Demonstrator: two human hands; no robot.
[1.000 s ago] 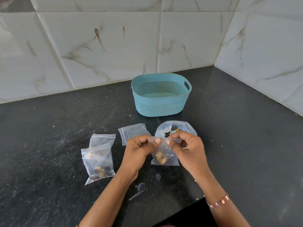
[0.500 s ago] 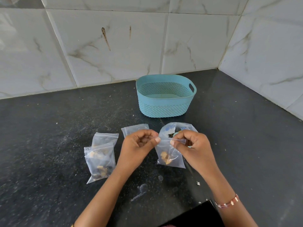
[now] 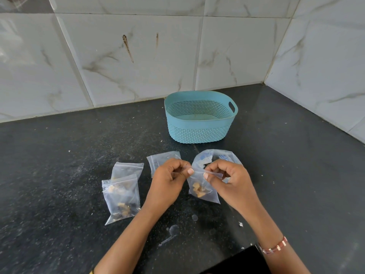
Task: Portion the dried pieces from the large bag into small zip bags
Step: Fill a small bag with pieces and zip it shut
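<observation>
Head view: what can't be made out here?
- Zip strip of the held bag: left hand and right hand cover its ends; sealed or not is unclear.
- Large bag: contents hidden behind the right hand.
- Rear small bag: partly overlapped by front bag.

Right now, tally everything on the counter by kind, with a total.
Small zip bags: 4 (one held, two overlapping on the left, one behind the left hand)
Large bag: 1
Basket: 1
Total: 6
</observation>
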